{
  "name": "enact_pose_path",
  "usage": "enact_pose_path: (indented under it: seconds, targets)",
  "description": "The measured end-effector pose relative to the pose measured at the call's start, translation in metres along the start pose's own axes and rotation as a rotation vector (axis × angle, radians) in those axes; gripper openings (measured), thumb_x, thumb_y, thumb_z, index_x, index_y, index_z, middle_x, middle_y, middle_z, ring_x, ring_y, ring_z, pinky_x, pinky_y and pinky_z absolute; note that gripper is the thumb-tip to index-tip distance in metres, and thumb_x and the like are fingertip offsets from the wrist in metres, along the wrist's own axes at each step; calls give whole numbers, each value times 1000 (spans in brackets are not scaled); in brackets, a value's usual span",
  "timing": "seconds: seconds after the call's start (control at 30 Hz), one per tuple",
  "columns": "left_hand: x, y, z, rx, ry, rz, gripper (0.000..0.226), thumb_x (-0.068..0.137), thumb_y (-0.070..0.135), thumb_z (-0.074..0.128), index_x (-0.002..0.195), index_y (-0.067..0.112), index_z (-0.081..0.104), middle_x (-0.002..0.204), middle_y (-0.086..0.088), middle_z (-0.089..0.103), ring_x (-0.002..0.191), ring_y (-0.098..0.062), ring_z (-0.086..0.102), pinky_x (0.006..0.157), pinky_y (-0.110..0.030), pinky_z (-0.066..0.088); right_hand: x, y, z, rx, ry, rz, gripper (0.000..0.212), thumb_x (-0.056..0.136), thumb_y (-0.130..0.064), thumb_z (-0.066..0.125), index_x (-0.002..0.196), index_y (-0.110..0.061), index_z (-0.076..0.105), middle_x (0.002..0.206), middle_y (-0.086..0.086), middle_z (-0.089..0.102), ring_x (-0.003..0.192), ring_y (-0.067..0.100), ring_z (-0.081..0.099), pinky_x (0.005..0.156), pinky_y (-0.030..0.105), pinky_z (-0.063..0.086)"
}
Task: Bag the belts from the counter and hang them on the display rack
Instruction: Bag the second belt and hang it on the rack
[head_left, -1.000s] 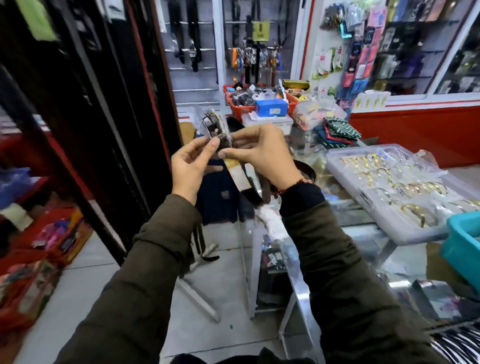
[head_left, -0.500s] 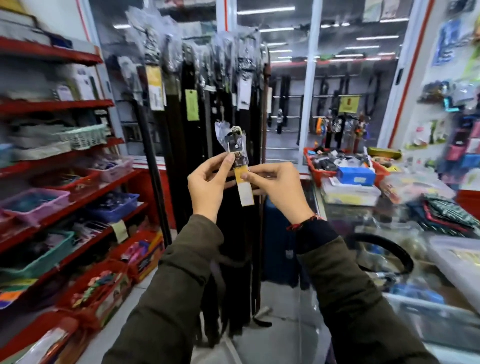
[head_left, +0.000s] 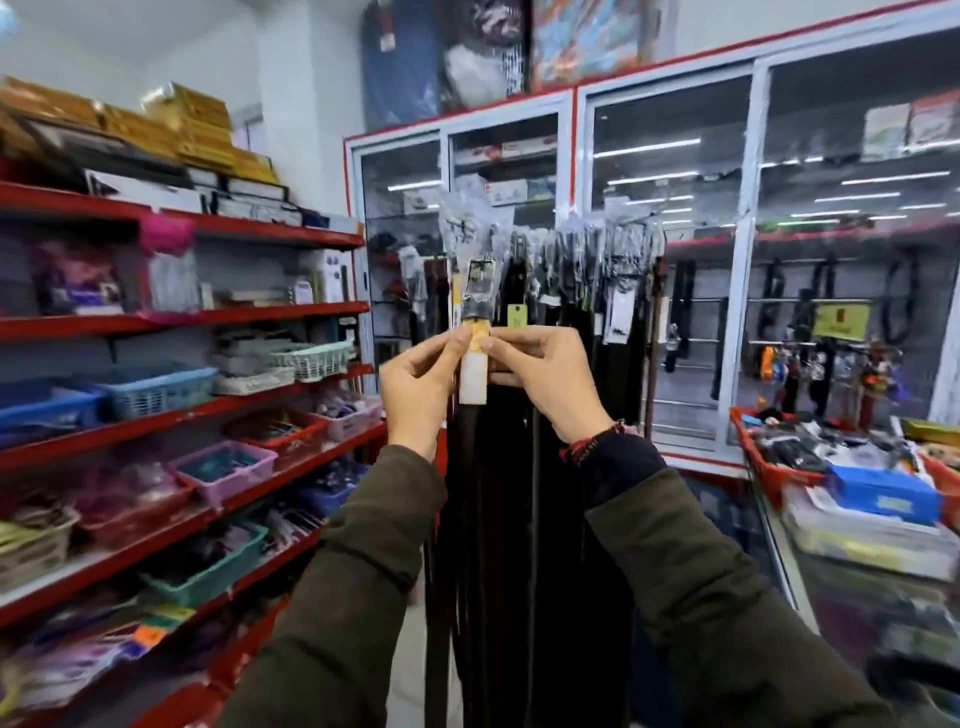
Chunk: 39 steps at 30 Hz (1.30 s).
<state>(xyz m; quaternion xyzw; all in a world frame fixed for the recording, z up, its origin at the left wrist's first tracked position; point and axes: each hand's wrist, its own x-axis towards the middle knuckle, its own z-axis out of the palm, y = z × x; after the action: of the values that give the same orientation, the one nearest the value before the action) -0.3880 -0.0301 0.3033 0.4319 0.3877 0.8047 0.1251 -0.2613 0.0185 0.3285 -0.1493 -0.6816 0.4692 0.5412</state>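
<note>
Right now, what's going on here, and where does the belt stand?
A person is holding a bagged belt up in front of the display rack. The left hand and right hand each pinch it at the yellow-and-white tag just below the buckle. Its clear bag top sits about level with the hanging belts, but whether it is hooked on cannot be told.

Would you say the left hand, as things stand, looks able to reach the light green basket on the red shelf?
Probably not right now: the left hand is busy pinching the bagged belt together with the right hand. The path to the basket itself looks open.
</note>
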Motion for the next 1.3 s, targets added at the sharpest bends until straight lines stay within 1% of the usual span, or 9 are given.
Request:
enact_pose_path:
  seconds: [0.07, 0.2, 0.33, 0.57, 0.83, 0.97, 1.1, 1.23, 1.3]
  targets:
    - [19, 15, 0, 9, 24, 33, 20, 90, 20, 75, 105, 9, 79, 101, -11, 80, 98, -26, 76, 81, -39, 62, 16, -12, 11, 31, 14, -22, 27, 92, -3, 69, 115, 11, 70, 109, 31, 73, 90, 29, 74, 71, 23, 64]
    - [50, 40, 5, 5, 38, 28, 28, 91, 15, 74, 112, -3, 75, 105, -21, 77, 96, -31, 74, 81, -39, 63, 48, -34, 26, 71, 35, 2, 29, 90, -1, 69, 115, 14, 69, 113, 31, 72, 101, 39, 74, 84, 42, 63]
    - [74, 53, 6, 8, 34, -51, 31, 89, 15, 76, 114, -3, 74, 108, -25, 75, 97, -35, 75, 77, -36, 64, 71, -44, 33, 79, 24, 40, 25, 91, 1, 67, 113, 15, 68, 110, 32, 71, 75, 24, 71, 63, 23, 64]
    - [93, 42, 6, 35, -18, -165, 28, 90, 15, 75, 113, -3, 74, 103, -22, 75, 68, -16, 73, 54, -20, 59, 91, -35, 31, 52, 59, 165, 23, 89, 2, 69, 109, 15, 69, 111, 37, 70, 97, 39, 74, 92, 45, 61]
    - [93, 10, 13, 192, 9, -81, 25, 93, 7, 69, 118, 2, 72, 114, -21, 75, 110, -34, 72, 94, -45, 60, 95, -2, 29, -16, 89, 189, 24, 93, 3, 63, 115, 10, 67, 118, 31, 70, 95, 36, 72, 74, 35, 65]
    - [73, -9, 21, 496, -38, 157, 50, 96, -4, 49, 145, 7, 52, 144, -14, 57, 129, -26, 59, 112, -37, 46, 80, 30, 20, -480, 133, 45, 28, 92, -9, 60, 118, -8, 72, 111, 13, 77, 107, 26, 71, 97, 41, 57]
    - [37, -39, 27, 731, -93, 372, 64, 100, 13, 51, 159, 17, 27, 164, -4, 26, 148, -18, 32, 117, -19, 24, 44, 59, -3, -639, 197, -177, 30, 99, -15, 51, 126, -14, 64, 124, 7, 69, 114, 22, 66, 100, 39, 53]
    - [-7, -72, 31, 961, -131, 479, 64, 100, 27, 49, 159, 18, 26, 171, -3, 12, 159, -23, 9, 129, -47, 11, -1, 91, -39, -901, 245, -284, 36, 102, -26, 44, 136, -20, 54, 136, 0, 57, 123, 19, 58, 98, 37, 53]
    - [-31, -88, 35, 1020, -188, 483, 64, 101, 30, 47, 160, 20, 24, 172, -3, 8, 160, -24, 0, 130, -48, 2, -24, 106, -57, -1009, 279, -292, 41, 102, -29, 45, 141, -18, 52, 142, 2, 53, 131, 20, 53, 105, 40, 49]
